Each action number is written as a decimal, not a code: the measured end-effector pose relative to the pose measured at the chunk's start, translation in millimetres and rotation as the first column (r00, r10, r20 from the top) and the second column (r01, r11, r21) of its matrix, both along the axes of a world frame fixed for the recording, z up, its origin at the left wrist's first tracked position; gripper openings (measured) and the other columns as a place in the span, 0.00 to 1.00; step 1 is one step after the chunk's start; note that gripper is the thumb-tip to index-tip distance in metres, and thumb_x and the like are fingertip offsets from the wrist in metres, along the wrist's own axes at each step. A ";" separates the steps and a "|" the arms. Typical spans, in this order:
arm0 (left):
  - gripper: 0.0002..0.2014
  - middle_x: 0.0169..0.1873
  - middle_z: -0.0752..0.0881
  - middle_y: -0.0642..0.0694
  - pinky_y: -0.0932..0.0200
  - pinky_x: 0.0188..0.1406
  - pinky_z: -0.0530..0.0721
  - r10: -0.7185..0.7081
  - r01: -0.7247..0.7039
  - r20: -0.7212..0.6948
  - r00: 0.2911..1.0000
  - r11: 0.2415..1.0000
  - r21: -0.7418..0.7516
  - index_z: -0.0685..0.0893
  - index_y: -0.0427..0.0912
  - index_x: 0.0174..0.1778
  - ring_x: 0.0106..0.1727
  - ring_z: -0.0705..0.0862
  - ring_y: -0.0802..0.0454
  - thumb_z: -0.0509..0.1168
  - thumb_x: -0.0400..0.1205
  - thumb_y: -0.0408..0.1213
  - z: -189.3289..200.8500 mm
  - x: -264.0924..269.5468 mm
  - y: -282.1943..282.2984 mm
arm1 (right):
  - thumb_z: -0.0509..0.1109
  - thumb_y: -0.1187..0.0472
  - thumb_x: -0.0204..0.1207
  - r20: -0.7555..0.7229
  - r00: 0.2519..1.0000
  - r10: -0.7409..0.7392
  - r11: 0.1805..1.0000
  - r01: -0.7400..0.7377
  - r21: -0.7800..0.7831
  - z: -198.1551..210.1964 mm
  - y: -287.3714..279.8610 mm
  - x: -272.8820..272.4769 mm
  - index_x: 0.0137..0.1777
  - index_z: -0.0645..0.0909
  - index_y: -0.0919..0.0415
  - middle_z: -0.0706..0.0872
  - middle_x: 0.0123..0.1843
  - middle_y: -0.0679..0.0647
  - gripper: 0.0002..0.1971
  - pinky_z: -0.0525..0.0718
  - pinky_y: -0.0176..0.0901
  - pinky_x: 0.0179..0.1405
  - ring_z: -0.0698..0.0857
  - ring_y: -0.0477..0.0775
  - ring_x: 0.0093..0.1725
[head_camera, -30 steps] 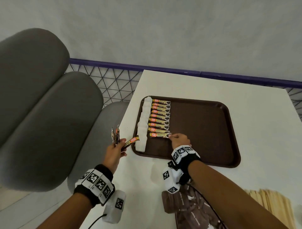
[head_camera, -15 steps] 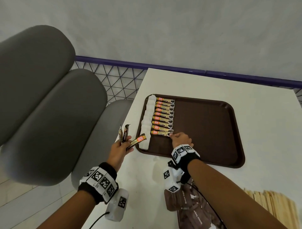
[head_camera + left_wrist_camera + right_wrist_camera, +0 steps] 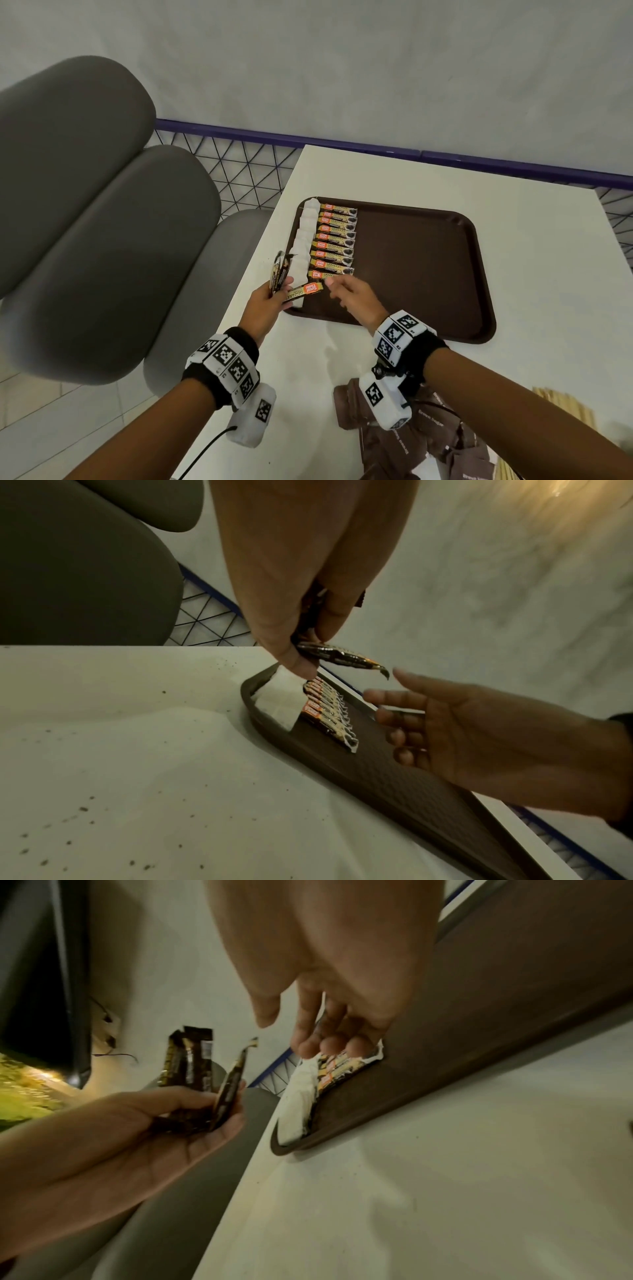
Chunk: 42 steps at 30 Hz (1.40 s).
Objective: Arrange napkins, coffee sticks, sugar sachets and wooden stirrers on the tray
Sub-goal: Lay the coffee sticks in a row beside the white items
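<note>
A person lays coffee sticks in a column on a brown tray (image 3: 428,274), and the step in hand appears to be passing the next stick from one hand to the other. The left hand (image 3: 265,305), at about 8 o'clock off the tray's near-left corner, grips a few spare sticks upright and pinches one coffee stick (image 3: 303,291) out toward 3 o'clock. The right hand (image 3: 356,298), empty, hovers over the tray's near edge, fingers (image 3: 387,697) loosely apart and reaching toward that stick's free end. On the tray, a row of coffee sticks (image 3: 334,245) lies beside overlapped white napkins (image 3: 305,240) along the 9 o'clock edge. Brown sugar sachets (image 3: 411,442) and wooden stirrers (image 3: 561,407) wait on the tabletop (image 3: 548,359) near 6 o'clock. The next move likely calls for pinching the offered stick and setting it at the row's near end
</note>
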<state>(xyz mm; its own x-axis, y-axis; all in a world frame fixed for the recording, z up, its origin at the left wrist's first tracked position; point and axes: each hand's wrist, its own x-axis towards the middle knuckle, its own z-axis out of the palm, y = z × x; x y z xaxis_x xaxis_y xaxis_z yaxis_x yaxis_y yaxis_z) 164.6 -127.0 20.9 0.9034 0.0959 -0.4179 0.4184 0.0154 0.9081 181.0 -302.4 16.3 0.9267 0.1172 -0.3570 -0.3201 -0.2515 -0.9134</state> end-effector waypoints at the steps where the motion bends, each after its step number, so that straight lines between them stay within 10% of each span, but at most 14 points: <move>1: 0.14 0.60 0.81 0.42 0.64 0.49 0.84 -0.017 0.017 0.007 1.000 1.000 0.013 0.78 0.31 0.65 0.61 0.81 0.47 0.56 0.85 0.27 1.5 -0.6 -3.3 | 0.63 0.54 0.80 -0.005 0.999 0.044 0.999 -0.044 0.030 3.8 1.1 -3.2 0.56 0.81 0.61 0.81 0.38 0.45 0.12 0.74 0.26 0.38 0.76 0.39 0.37; 6: 0.09 0.56 0.81 0.40 0.50 0.59 0.83 -0.051 0.051 0.012 0.999 0.999 0.019 0.80 0.36 0.57 0.57 0.81 0.44 0.58 0.85 0.28 12.0 -4.4 -14.1 | 0.67 0.64 0.78 -0.031 0.999 0.032 0.988 -0.027 0.155 5.4 -3.5 -8.8 0.41 0.81 0.57 0.83 0.36 0.50 0.05 0.73 0.27 0.27 0.74 0.44 0.32; 13: 0.06 0.42 0.83 0.39 0.59 0.46 0.86 -0.243 0.246 -0.041 0.969 0.963 0.111 0.82 0.37 0.52 0.40 0.83 0.51 0.61 0.83 0.27 14.5 -9.0 -17.9 | 0.68 0.64 0.77 -0.080 0.986 -0.148 0.934 0.166 0.317 2.5 -20.6 -9.8 0.43 0.80 0.60 0.81 0.35 0.53 0.02 0.75 0.31 0.27 0.74 0.45 0.31; 26: 0.10 0.43 0.86 0.39 0.57 0.48 0.87 -0.092 0.087 -0.067 0.993 0.993 -0.085 0.79 0.31 0.59 0.43 0.86 0.47 0.61 0.83 0.28 14.6 -12.3 -33.2 | 0.67 0.73 0.75 -0.198 0.973 -0.121 0.887 0.196 0.418 -4.3 -16.5 -11.3 0.42 0.72 0.61 0.84 0.40 0.58 0.09 0.84 0.38 0.34 0.83 0.52 0.36; 34: 0.14 0.38 0.77 0.46 0.62 0.39 0.87 0.057 -0.054 -0.059 0.997 0.997 0.047 0.80 0.36 0.64 0.39 0.76 0.54 0.61 0.84 0.36 1.3 -13.2 6.8 | 0.71 0.66 0.74 0.066 0.998 -0.004 0.984 0.016 -0.178 -20.1 -50.1 16.1 0.48 0.82 0.58 0.78 0.33 0.46 0.04 0.73 0.31 0.32 0.76 0.41 0.34; 42: 0.15 0.44 0.77 0.43 0.56 0.48 0.86 0.026 -0.021 -0.077 0.997 0.998 0.064 0.80 0.37 0.67 0.44 0.76 0.51 0.59 0.85 0.33 -2.8 -17.8 26.8 | 0.69 0.66 0.76 0.043 0.998 -0.046 0.963 0.056 -0.264 -39.2 -35.8 21.1 0.56 0.86 0.62 0.82 0.41 0.52 0.10 0.74 0.27 0.34 0.78 0.48 0.45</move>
